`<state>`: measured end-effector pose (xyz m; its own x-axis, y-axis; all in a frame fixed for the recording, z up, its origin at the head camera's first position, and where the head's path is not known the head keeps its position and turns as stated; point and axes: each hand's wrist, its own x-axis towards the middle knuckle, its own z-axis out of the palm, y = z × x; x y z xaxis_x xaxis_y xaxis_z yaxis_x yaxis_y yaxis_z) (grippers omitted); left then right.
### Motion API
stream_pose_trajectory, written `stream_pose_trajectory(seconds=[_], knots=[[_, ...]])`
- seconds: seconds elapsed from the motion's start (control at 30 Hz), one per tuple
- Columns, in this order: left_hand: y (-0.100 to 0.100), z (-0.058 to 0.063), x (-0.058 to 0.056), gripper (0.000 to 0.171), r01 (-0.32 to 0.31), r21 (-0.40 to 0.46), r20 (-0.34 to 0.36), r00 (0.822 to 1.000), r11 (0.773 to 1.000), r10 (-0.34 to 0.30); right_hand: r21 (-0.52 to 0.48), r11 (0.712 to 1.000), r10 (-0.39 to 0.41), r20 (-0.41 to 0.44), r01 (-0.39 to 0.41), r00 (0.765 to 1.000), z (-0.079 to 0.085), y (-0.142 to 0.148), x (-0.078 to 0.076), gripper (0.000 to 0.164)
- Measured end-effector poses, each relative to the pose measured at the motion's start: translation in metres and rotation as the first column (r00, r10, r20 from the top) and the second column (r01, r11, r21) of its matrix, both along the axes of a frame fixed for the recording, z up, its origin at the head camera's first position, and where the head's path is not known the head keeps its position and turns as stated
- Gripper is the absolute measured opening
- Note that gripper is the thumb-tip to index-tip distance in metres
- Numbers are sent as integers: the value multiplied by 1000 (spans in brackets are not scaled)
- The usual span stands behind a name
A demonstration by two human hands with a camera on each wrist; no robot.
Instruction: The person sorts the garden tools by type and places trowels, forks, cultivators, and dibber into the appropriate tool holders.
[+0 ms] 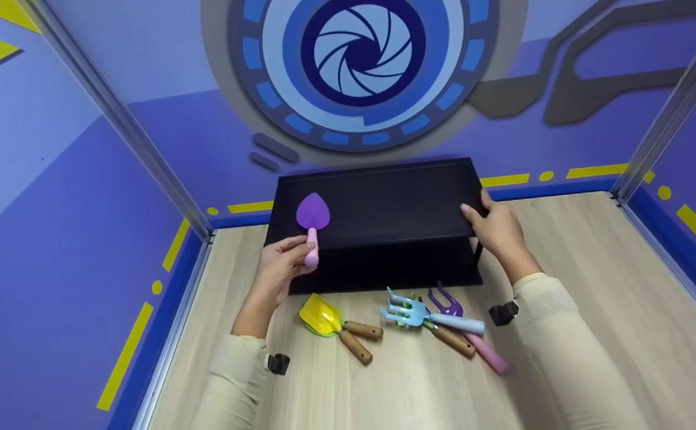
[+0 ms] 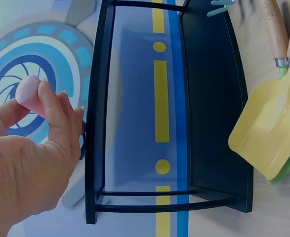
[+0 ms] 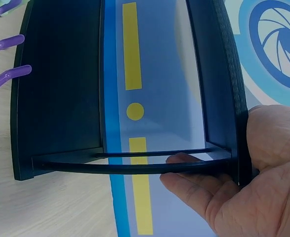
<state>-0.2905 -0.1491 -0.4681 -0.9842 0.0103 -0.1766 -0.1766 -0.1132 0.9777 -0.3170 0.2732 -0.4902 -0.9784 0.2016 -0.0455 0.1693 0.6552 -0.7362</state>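
My left hand (image 1: 279, 272) pinches the pink handle of a small trowel (image 1: 313, 212) with a purple heart-shaped blade, held over the left part of a black two-tier shelf (image 1: 383, 203). In the left wrist view the pink handle end (image 2: 30, 91) sits between thumb and fingers; the blade is mostly hidden there. My right hand (image 1: 500, 230) grips the shelf's right end at the top board. The right wrist view shows its fingers (image 3: 189, 185) reaching past the side bar, below that board.
In front of the shelf lie a yellow trowel (image 1: 321, 315) over a green one, both wooden-handled. Right of them a light blue hand rake (image 1: 458, 323) overlaps a wooden-handled tool (image 1: 452, 342) and a purple fork (image 1: 452, 307) with a pink handle. A patterned wall (image 1: 174, 137) stands behind.
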Motion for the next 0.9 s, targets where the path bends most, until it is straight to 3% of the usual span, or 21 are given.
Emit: stream_pose_trajectory(seconds=[0.47,0.7,0.9], knots=[[15,4,-32,41,14,-20,14,1000,1000,-14,6,1000,-4,-19,4,1000,-1,-1,-1,80],[21,5,-44,47,36,-83,17,999,996,-34,3,1000,-10,-19,10,1000,-3,-1,0,81],[23,7,-51,44,13,-177,7,1000,984,-12,11,1000,-3,-12,3,1000,-2,0,0,82]])
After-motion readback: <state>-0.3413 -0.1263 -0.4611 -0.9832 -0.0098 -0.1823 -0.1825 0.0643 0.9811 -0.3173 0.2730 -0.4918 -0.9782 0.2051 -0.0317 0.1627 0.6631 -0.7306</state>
